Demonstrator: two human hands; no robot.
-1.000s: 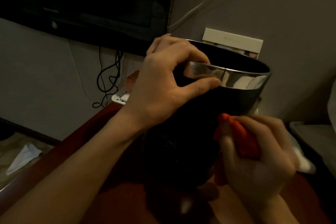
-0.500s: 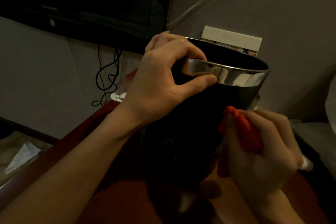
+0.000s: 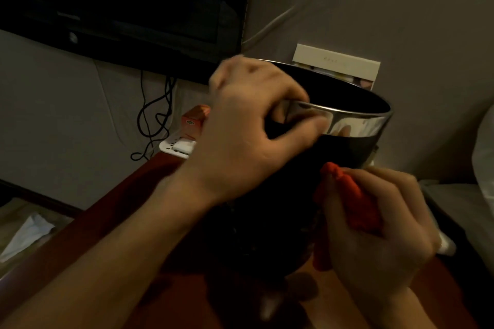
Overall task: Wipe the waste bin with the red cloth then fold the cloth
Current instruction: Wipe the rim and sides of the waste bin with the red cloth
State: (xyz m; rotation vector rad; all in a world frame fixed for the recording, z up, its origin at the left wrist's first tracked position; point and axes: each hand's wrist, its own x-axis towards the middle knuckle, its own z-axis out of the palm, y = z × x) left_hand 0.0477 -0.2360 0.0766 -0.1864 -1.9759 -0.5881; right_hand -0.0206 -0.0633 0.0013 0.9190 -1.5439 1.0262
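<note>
A black waste bin [image 3: 344,149] with a shiny metal rim band stands on a dark red table [image 3: 112,216], tilted slightly toward me. My left hand [image 3: 248,131] grips the near rim, fingers curled over the edge and thumb pressed on the metal band. My right hand [image 3: 374,227] holds a bunched red cloth [image 3: 352,200] and presses it against the bin's right side, below the band. Part of the cloth hangs down under my palm.
A dark TV screen [image 3: 120,2] hangs on the wall at the upper left, with black cables [image 3: 152,120] dangling below. An orange box [image 3: 193,121] and a white tray [image 3: 173,145] sit behind the bin. A cream box [image 3: 336,65] leans against the wall. White paper [image 3: 26,232] lies on the floor at the left.
My right hand with the red cloth has shifted slightly up and right along the bin's side. My left hand keeps its grip on the rim, with the fingers adjusting a little.
</note>
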